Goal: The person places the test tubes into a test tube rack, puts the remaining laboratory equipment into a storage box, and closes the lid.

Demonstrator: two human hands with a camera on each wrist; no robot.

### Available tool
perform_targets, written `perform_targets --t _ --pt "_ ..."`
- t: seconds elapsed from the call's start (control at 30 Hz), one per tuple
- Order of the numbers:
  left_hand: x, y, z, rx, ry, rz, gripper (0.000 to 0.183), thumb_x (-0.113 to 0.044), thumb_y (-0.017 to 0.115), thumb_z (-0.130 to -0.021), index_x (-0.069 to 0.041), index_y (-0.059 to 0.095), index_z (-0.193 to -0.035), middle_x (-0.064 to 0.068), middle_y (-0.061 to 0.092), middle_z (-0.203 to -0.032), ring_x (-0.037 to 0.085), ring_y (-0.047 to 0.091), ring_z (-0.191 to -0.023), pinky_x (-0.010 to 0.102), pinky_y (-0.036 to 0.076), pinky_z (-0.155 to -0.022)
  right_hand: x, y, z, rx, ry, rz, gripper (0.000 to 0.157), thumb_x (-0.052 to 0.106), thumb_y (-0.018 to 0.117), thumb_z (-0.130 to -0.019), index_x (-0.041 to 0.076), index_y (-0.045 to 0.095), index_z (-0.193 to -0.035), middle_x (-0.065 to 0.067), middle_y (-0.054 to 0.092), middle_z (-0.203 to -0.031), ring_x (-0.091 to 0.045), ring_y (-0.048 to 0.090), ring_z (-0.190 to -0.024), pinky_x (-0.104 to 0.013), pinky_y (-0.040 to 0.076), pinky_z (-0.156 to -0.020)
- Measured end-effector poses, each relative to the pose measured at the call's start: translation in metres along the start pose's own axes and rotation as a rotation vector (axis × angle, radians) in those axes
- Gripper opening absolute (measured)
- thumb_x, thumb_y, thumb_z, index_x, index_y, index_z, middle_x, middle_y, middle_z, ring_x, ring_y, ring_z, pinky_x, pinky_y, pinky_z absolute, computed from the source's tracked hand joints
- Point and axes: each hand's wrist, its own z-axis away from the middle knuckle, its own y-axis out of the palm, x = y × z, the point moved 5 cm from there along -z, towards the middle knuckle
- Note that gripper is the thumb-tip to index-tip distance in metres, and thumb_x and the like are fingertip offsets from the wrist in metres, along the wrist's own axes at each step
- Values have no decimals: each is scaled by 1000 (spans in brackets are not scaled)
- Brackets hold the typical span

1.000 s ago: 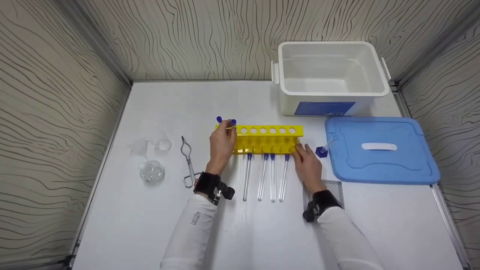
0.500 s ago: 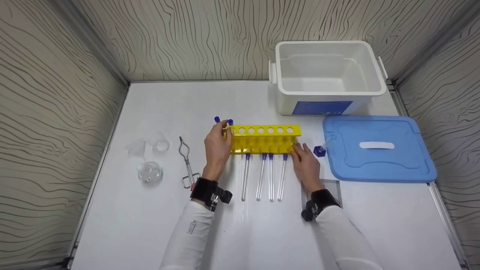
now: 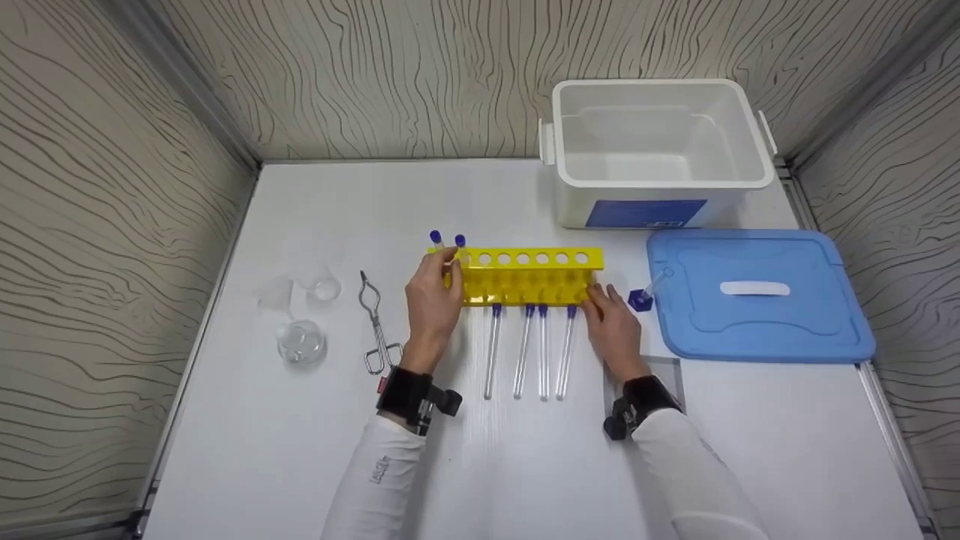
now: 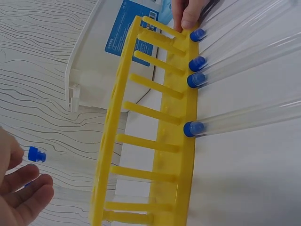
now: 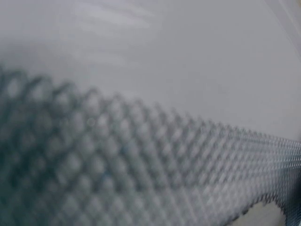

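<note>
A yellow test tube rack stands mid-table, with two blue-stoppered test tubes upright at its left end. My left hand is beside their tops, its fingers bent. In the left wrist view, one blue stopper shows apart from the fingertips, and the other is mostly hidden behind the fingers. My right hand holds the rack's lower right corner between thumb and finger. Several stoppered tubes lie in front of the rack, their stoppers toward its base.
Crucible tongs, a glass flask and a clear funnel are at left. On the right are a blue lid, a blue-based clear piece and a white bin. Wire gauze lies under my right wrist.
My left hand has moved slightly down and left from the stopper, so more of the two tube tops shows. My right hand stays at the rack's end.
</note>
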Motion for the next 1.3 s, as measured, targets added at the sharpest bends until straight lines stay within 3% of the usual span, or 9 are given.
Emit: perform_targets --t 0.4,0.73,0.93,1.3 --pt "1 13 19 94 24 -56 20 -14 64 -94 -5 69 -111 10 74 -102 22 72 -86 28 61 -75 0 2 1 9 8 -5 46 35 52 -103 13 51 -143 -18 49 -150 -40 44 -141 -57 38 -114" --pt "17 33 40 260 -80 -117 24 -22 64 -95 -7 70 -113 10 74 -107 24 72 -94 33 60 -81 2 3 0 11 13 -3 47 36 52 -103 15 51 -144 -19 47 -152 -40 45 -140 -57 39 -113" --pt "24 42 47 296 -75 -160 23 -21 65 -94 -4 72 -108 13 75 -103 28 72 -93 39 59 -81 1 2 0 -5 -12 -9 46 33 53 -103 12 52 -143 -21 48 -150 -41 46 -138 -58 39 -113" --pt "34 61 58 393 -104 -211 28 -22 66 -93 -2 70 -112 15 72 -100 29 70 -85 42 58 -77 -1 -1 2 19 33 -11 47 35 53 -102 15 50 -145 -16 47 -152 -39 43 -142 -57 36 -115"
